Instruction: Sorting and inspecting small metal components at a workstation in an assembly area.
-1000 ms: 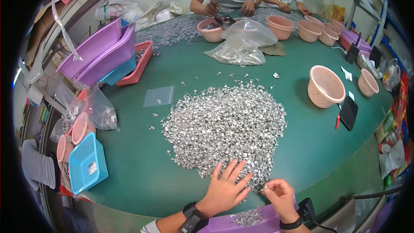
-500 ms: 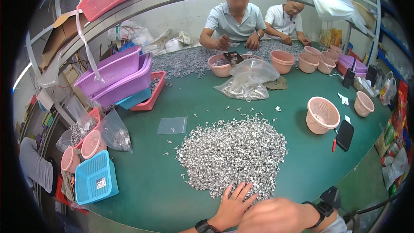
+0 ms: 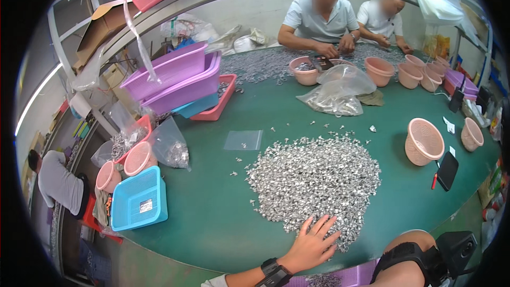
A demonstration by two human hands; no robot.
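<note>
A broad green tabletop (image 3: 212, 196) fills most of the view, its curved near edge facing the person. Near its middle lies a wide, low heap of small silvery metal pieces (image 3: 316, 186), tapering toward that near edge. Below the edge, at the bottom of the view, a purple perforated plastic tray (image 3: 365, 272) shows partly, with more small metal pieces lying in it.

The right arm (image 3: 406, 273), wearing a black strap and a bulky black device, comes in at the lower right beside the tray. Its fingers are out of sight, so I cannot tell whether that hand is gripping anything. The left hand (image 3: 312, 247) is spread with the palm down, fingertips resting on the heap's near edge; it is not closed around any piece.

To work this edge well, the left fingers should probably stay low and light, teasing out a thin layer so that single pieces can be seen and pinched. Pressing hard could tangle the pieces or push some over the table edge.

A peach-pink plastic basket (image 3: 424, 149) stands to the right, well apart from the heap. A few stray pieces (image 3: 234, 173) lie just off its left side.
</note>
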